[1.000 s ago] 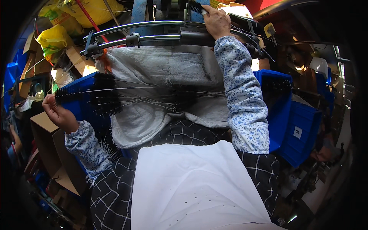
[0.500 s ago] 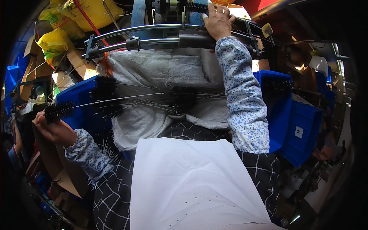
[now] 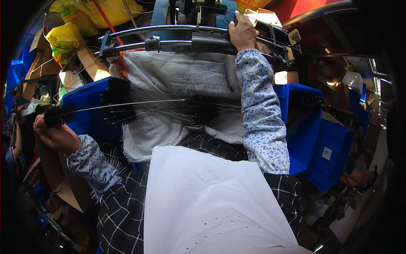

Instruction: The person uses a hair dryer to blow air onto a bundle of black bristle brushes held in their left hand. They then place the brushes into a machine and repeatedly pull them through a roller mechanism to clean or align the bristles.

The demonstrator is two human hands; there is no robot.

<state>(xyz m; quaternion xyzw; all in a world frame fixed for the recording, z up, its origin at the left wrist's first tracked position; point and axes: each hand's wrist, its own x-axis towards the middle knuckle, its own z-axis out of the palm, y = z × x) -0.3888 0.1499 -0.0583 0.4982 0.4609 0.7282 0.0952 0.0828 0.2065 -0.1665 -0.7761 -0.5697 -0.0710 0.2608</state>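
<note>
At the far left, my left hand (image 3: 59, 136) is closed on the black bristle end of a twisted-wire brush (image 3: 127, 103), whose bare wire points right across my lap. My right hand (image 3: 244, 34) is up at the machine (image 3: 211, 42), over its rails, with fingers curled near another black brush (image 3: 213, 6) lying in it. What those fingers grip is hidden. Several more black brushes (image 3: 118, 99) with looped wire ends lie on a white woven sack (image 3: 169, 78) over my lap; a second bunch (image 3: 207, 106) lies beside my right sleeve.
Blue bins stand on both sides, one at the left (image 3: 86, 97) and one at the right (image 3: 302, 127). Yellow bags (image 3: 65, 38) and cardboard (image 3: 91, 63) are at the back left. Metal rails run across in front of me. A white cloth (image 3: 207, 190) covers my front.
My left hand has shifted slightly left and up with its brush. My right hand's fingers have drawn back and curled more at the machine. The view has shifted a little.
</note>
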